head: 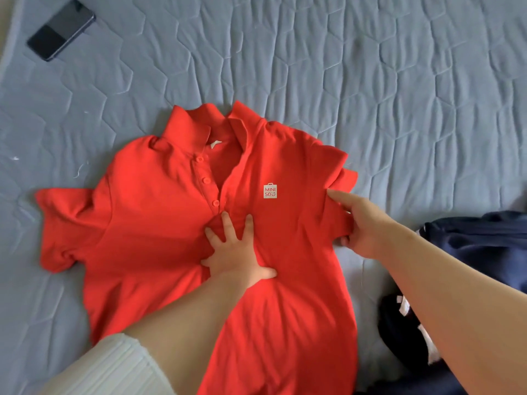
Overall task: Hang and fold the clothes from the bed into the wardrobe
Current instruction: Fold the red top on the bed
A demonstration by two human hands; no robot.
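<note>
pinning the red polo shirt (159,223) to the bed (370,81), the left hand (236,252) lies flat with fingers spread on the chest just below the button placket, released and holding nothing. the shirt is face up, its long axis running from the hem near the person's body, past this hand, out to the collar (199,121) beyond the fingertips. the right hand (362,223) is at the shirt's edge, to the right of the left hand, grasping the sleeve (336,178) there: the fabric sits between its thumb below and its forefinger stretched along the top. the other sleeve (65,223) lies spread out well to the left of the left hand, with neither hand near it. judging by this, the next move is a fold of the held sleeve inward, from the right hand toward the left, across the long axis; the right hand is plainly the nearer one for it. a navy garment (479,240) lies heaped just beyond the right forearm, and a phone (61,29) rests far beyond the left hand, up and to its left.
</note>
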